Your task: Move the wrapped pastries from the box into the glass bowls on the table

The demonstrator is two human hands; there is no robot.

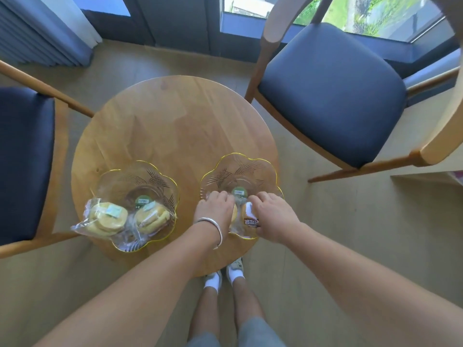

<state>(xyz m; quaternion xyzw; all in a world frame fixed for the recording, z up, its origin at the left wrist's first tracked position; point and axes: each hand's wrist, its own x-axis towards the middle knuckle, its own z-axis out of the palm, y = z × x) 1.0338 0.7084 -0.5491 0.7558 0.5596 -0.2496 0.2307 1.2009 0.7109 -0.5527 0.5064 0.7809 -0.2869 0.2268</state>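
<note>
Head view looks straight down on a round wooden table (175,126) with two scalloped glass bowls, each with a gold rim and a green sticker at the centre. Left bowl (125,181) sits near the table's left edge and holds wrapped pastries (147,217): one pale yellow round cake in clear film lies inside it on the near right, and another pastry (106,217) hangs over the bowl's left rim, its wrapper reaching past the table's edge. Right bowl (240,171) stands beside it, near the table's right edge, apart from the left bowl. Both hands are down in the near half of the right bowl. Left hand (214,211), with a silver bangle (213,227) and a dark band on the wrist, has its fingers bent down onto a clear wrapper with a yellow cake just showing beside the palm; whether it grips or only presses I cannot tell. Right hand (273,216) has curled fingers on a second packet (248,219), which shows a white patch and a dark printed label and rests on the bowl's near rim. Two wooden chairs with dark blue seats flank the table, one chair (25,159) at left and one (333,96) at far right. Below the table, the person's legs, white socks and shoes (235,267) show. No box shows.
</note>
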